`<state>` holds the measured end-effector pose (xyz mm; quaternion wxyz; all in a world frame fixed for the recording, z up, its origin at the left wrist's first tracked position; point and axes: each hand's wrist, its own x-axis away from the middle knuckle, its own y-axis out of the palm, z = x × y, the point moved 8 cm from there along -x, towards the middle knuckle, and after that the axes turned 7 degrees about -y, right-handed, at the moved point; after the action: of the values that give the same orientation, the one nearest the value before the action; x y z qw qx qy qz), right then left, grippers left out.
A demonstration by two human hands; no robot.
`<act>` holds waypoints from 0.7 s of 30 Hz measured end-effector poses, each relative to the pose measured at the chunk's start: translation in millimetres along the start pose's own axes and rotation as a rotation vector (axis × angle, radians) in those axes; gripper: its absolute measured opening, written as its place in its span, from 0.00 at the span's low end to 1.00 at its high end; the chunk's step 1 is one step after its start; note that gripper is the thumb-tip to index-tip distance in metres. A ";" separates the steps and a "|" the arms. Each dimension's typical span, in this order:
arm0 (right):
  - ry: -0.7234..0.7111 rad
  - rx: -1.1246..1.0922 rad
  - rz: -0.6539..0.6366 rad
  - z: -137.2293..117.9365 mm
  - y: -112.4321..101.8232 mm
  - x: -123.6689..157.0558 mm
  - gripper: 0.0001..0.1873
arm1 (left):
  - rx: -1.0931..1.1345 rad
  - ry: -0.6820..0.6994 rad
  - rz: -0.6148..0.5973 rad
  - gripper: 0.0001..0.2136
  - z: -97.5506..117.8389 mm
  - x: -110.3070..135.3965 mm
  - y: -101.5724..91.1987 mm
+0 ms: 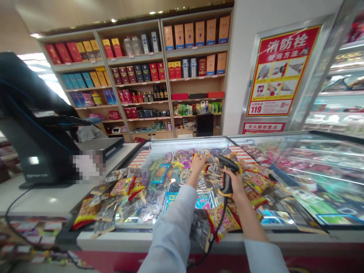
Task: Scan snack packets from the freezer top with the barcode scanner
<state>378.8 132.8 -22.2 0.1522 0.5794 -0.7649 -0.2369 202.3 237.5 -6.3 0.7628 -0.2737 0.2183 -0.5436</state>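
Note:
My right hand point(232, 185) is shut around the grip of a black and yellow handheld barcode scanner point(227, 178), whose nose points up and to the right over the pile. Its black cable point(217, 227) hangs down past the freezer's front edge. My left hand point(198, 163) reaches farther in and pinches a small foil snack packet point(199, 154), which is partly hidden by my fingers. Beneath both hands lies a heap of brightly printed snack packets point(148, 193) in an open chest freezer point(142, 155).
A dark checkout terminal point(36, 129) stands on the white counter point(48, 197) at left, with a pixelated patch beside it. Behind the freezer rise wooden shelves of boxed liquor point(136, 72). A glass-topped freezer point(307, 167) adjoins on the right, below a red fire-hydrant poster point(283, 72).

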 end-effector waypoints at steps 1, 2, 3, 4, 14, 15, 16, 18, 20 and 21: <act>0.003 -0.003 0.007 0.7 -0.8 -0.8 0.12 | -0.011 -0.017 0.011 0.21 1.5 0.7 0.4; 0.006 -0.004 0.010 1.4 -1.5 -1.6 0.12 | -0.021 -0.035 0.023 0.20 2.4 1.2 1.3; 0.009 -0.003 0.011 2.2 -2.1 -2.1 0.12 | -0.030 -0.053 0.033 0.19 2.7 1.5 2.6; 0.013 -0.002 0.009 2.9 -2.4 -2.5 0.12 | -0.036 -0.070 0.041 0.18 2.4 1.6 4.2; 0.021 0.040 0.014 3.0 -4.9 -3.3 0.15 | 0.147 -0.027 0.020 0.11 0.9 -6.5 8.1; 0.023 0.037 0.013 2.6 -4.4 -3.5 0.15 | 0.181 -0.016 0.014 0.12 1.7 -7.9 6.1; 0.025 0.034 0.010 2.3 -3.8 -3.5 0.15 | 0.215 -0.007 0.008 0.12 2.3 -9.1 3.3; 0.032 0.032 -0.002 2.1 -2.6 -2.9 0.15 | 0.278 0.003 0.005 0.13 2.4 -11.1 -5.4; 0.034 0.042 -0.018 2.0 -2.0 -1.8 0.15 | 0.336 0.006 0.016 0.13 0.1 -12.7 -19.7; 0.014 0.058 -0.031 0.5 -1.6 -1.6 0.15 | 0.363 0.006 0.029 0.13 -2.2 -13.4 -28.9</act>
<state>380.3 134.1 -23.5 0.1371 0.5969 -0.7613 -0.2128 176.2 242.3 11.5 0.8068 -0.1267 0.1228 -0.5639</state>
